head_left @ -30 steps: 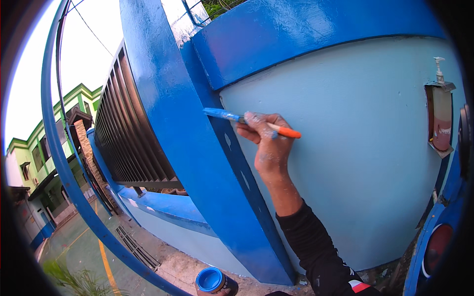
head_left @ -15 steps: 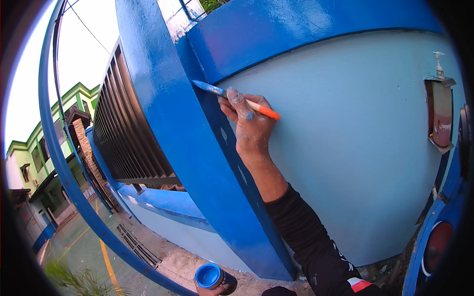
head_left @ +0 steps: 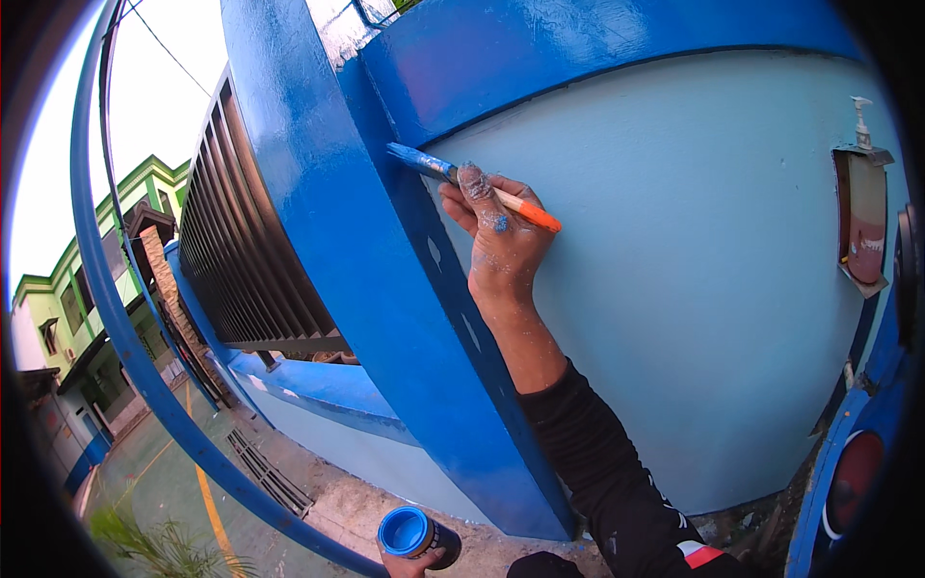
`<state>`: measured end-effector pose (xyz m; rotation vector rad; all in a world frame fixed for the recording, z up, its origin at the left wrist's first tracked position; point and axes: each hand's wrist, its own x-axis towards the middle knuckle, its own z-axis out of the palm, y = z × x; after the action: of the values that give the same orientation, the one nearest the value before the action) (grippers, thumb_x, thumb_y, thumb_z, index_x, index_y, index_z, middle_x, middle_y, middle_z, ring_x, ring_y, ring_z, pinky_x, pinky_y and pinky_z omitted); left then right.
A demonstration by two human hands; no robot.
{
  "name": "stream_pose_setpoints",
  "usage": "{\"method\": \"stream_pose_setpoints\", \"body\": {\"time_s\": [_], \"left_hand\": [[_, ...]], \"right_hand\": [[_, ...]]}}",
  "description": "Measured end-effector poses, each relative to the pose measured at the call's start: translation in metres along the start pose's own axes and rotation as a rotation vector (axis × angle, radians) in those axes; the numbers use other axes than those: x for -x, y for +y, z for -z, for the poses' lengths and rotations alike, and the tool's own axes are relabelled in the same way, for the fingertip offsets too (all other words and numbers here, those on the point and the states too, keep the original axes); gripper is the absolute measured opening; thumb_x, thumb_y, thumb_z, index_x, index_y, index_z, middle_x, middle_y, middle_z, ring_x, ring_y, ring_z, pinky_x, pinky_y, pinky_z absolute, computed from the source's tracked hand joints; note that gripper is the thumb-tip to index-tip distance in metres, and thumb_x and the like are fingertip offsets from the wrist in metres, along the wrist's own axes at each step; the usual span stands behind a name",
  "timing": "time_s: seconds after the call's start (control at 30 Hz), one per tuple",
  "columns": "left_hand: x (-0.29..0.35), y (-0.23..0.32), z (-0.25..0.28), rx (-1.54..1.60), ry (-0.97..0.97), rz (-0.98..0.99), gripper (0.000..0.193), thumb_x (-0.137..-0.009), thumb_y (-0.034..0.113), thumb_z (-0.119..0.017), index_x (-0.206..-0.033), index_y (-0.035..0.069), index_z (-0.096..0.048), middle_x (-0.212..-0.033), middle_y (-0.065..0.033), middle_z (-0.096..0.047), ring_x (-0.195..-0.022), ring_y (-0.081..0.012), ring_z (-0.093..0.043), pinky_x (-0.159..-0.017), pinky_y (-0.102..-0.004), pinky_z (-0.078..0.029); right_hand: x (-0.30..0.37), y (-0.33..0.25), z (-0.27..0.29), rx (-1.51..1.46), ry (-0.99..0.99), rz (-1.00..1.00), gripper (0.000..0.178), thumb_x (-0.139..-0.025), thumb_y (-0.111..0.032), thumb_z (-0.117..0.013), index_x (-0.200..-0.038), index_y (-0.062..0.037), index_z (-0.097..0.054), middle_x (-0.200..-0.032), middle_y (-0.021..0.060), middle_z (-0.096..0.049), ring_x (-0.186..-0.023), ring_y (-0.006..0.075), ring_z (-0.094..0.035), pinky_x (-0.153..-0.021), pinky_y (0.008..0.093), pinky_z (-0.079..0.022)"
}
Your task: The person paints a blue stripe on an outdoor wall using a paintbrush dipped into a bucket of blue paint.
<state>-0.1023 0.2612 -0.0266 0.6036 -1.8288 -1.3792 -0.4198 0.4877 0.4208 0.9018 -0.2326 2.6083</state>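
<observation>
A paintbrush [head_left: 511,202] with a pale wooden handle and orange end is pinched in my right hand [head_left: 506,231], its blue-coated bristles pointing up and left. The bristle tip meets the narrow side face of the blue pillar [head_left: 376,279], just below the blue upper band [head_left: 540,67]. Specks of paint dot my thumb and wrist. Low in the picture, my left hand [head_left: 409,565] grips an open can of blue paint [head_left: 405,532] by its side. Whitish unpainted spots show on the pillar's side face below the brush.
Right of the pillar is a light blue wall panel [head_left: 674,270]. A pump bottle [head_left: 860,193] sits in a holder at far right. A curved blue pole [head_left: 145,366], dark slatted railing [head_left: 241,231], floor drain [head_left: 265,472] and plant [head_left: 159,544] lie leftward.
My right hand and the brush have shifted slightly right, with the bristles moving up toward the pillar's inner edge. The paint can has risen a little in view, still in my left hand.
</observation>
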Motion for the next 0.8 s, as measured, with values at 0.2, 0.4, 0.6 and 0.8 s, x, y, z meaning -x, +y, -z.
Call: {"method": "stream_pose_setpoints", "body": {"time_s": [0.2, 0.4, 0.6, 0.8], "left_hand": [[0.002, 0.009, -0.003, 0.027, 0.004, 0.065, 0.107, -0.056, 0.005, -0.099, -0.145, -0.005, -0.040, -0.125, -0.0157, -0.063, -0.106, -0.0259, -0.069, -0.094, -0.0415, -0.060], [0.004, 0.015, -0.006, 0.007, 0.033, 0.062, 0.110, -0.055, 0.006, -0.099, -0.146, -0.004, -0.038, -0.129, -0.0162, -0.061, -0.114, -0.0264, -0.066, -0.100, -0.0421, -0.057], [-0.002, 0.002, -0.002, 0.013, 0.004, 0.064, 0.113, -0.054, 0.014, -0.102, -0.147, -0.004, -0.039, -0.134, -0.0152, -0.059, -0.120, -0.0281, -0.063, -0.105, -0.0425, -0.053], [-0.002, 0.004, -0.005, -0.047, 0.017, 0.020, 0.115, -0.053, 0.020, -0.103, -0.146, -0.004, -0.039, -0.134, -0.0156, -0.060, -0.121, -0.0283, -0.062, -0.105, -0.0431, -0.053]], "right_hand": [[0.009, 0.007, 0.011, 0.012, 0.002, -0.049, 0.028, -0.095, -0.009, -0.078, -0.108, 0.0077, -0.060, -0.098, 0.0235, -0.074, -0.091, 0.0303, -0.079, -0.079, 0.0356, -0.069], [0.030, -0.006, 0.030, 0.083, 0.053, -0.126, 0.025, -0.095, -0.009, -0.078, -0.104, 0.0093, -0.064, -0.095, 0.0245, -0.074, -0.088, 0.0270, -0.079, -0.078, 0.0346, -0.068], [0.015, -0.010, 0.020, -0.007, 0.030, 0.009, 0.025, -0.095, -0.009, -0.078, -0.103, 0.0092, -0.063, -0.096, 0.0250, -0.074, -0.089, 0.0272, -0.079, -0.079, 0.0336, -0.068], [0.002, 0.011, 0.007, -0.009, -0.014, -0.024, 0.026, -0.096, -0.007, -0.077, -0.109, 0.0087, -0.061, -0.103, 0.0241, -0.072, -0.095, 0.0286, -0.078, -0.083, 0.0330, -0.068]]}}
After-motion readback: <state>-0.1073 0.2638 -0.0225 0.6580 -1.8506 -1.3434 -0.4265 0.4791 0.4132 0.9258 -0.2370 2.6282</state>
